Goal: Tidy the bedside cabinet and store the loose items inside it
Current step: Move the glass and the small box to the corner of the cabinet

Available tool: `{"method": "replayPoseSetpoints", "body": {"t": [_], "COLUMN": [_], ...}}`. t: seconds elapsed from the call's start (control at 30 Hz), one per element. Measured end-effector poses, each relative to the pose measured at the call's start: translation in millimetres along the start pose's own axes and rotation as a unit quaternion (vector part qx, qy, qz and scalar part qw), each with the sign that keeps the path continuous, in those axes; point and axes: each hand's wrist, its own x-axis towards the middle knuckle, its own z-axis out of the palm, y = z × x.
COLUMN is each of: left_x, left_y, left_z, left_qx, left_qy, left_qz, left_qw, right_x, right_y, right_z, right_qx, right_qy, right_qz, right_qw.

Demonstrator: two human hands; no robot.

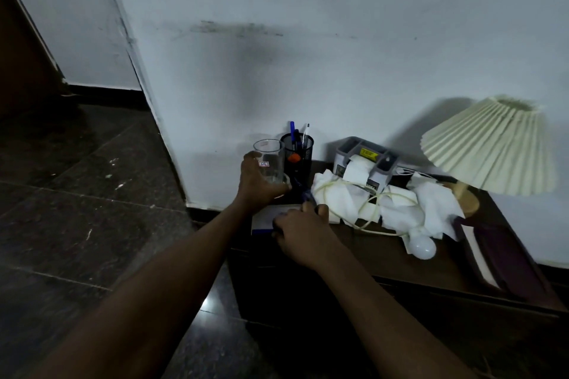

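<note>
The dark wooden bedside cabinet [385, 261] stands against the white wall. My left hand [257, 186] is wrapped around a clear drinking glass [271, 160] at the cabinet's far left corner. My right hand [300, 232] rests on a white and blue booklet [264, 220], its fingers pinching a small dark blue object [308, 195]. A black mesh pen holder [297, 152] with several pens stands just behind the glass. Crumpled white tissues [400, 206], a pale cord [369, 209] and a white light bulb [423, 246] lie across the middle of the top.
A grey desk organiser [368, 160] sits at the back by the wall. A lamp with a pleated cream shade [489, 148] stands at the right, and a dark purple book [498, 255] lies in front of it. Dark tiled floor [92, 194] stretches to the left.
</note>
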Motion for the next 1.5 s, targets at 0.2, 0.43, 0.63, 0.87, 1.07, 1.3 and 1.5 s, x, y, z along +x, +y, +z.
{"method": "replayPoseSetpoints", "body": {"t": [0.2,0.43,0.63,0.87,1.07,1.3,1.5], "left_x": [-7,-24,-85,-168,-175,-168,-157], "left_y": [5,30,26,86,83,69,59], "left_z": [1,-46,-67,-70,-69,-79,-94], "left_qx": [0.032,0.046,-0.085,-0.401,-0.460,-0.456,-0.461], "left_qy": [-0.012,-0.083,-0.029,-0.041,0.010,0.043,0.073], "left_qz": [-0.013,-0.120,-0.294,-0.523,-0.525,-0.508,-0.507], "left_qw": [0.999,0.988,0.952,0.751,0.716,0.729,0.725], "right_x": [-3,-21,-21,-44,-45,-3,34], "right_y": [4,29,14,43,53,31,2], "right_z": [-6,-32,-25,-60,-47,-32,-22], "right_qx": [0.019,0.073,0.053,0.647,0.762,0.229,0.049], "right_qy": [-0.029,-0.009,0.028,0.165,0.102,0.104,0.037], "right_qz": [0.005,-0.016,-0.030,0.174,0.279,0.097,0.062], "right_qw": [0.999,0.997,0.998,0.724,0.576,0.963,0.996]}}
